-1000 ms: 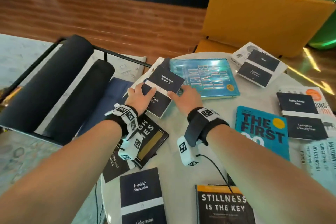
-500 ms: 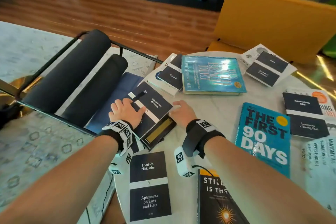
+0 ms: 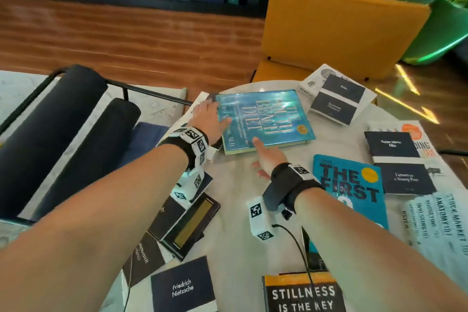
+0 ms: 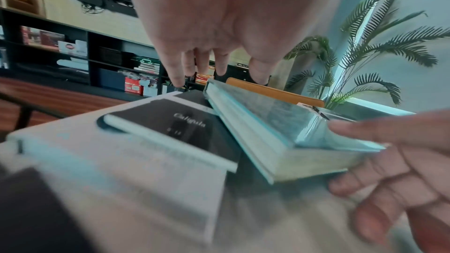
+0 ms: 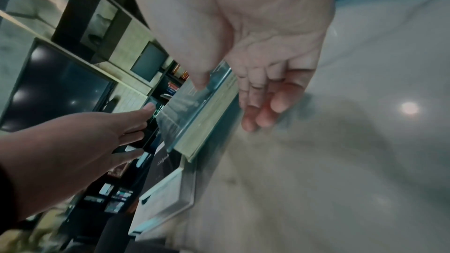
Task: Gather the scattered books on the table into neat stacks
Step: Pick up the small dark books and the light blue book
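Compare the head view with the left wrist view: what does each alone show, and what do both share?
Head view only: the Stillness Is the Key book and the Friedrich Nietzsche book. Left wrist view only: the Caligula book, and fingers of the right hand beneath the blue diet book. Both: the left hand and right hand at that book.

- Left arm extended forward; left hand point(image 3: 207, 117) palm down, fingers straight.
- Right hand point(image 3: 269, 157) pinches teal book point(image 3: 268, 114) edge: thumb above, fingers curled beneath.
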`<state>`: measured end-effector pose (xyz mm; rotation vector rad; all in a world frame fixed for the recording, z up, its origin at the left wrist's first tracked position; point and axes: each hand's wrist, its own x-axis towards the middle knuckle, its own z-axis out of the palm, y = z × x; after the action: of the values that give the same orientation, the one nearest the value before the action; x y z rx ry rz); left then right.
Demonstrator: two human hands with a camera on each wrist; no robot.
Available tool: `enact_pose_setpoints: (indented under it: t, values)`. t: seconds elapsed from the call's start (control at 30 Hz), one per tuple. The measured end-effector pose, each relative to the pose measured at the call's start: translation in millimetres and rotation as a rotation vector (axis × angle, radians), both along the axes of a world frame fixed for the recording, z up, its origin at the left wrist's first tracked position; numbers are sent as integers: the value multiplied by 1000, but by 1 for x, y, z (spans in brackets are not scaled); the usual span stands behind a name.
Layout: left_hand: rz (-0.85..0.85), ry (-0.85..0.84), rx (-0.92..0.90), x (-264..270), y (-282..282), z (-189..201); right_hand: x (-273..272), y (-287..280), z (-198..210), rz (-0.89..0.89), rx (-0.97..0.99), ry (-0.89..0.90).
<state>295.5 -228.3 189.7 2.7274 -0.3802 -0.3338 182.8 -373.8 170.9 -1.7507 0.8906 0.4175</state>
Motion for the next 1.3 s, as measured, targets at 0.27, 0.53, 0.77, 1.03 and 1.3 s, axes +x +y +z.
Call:
enact_pose_setpoints:
  t: [0.27,0.53,0.77,1.03,1.3]
  values:
    - [-58,23,107,39,-23,-4,4,-8,-17,-152,223,-11]
    - [-39,51,340,-11,-24,4,-23,-10,-13,-372,95,-35]
    - [-8,77,336,-75,-25,-3,-60,-11,-4,-119,-231,-28]
    - [147,147,45,-134,-13,-25,-91,-23,6,203,-388,27]
    - [93,158,120,-149,-26,-22,-100,-28,3,285,-543,4]
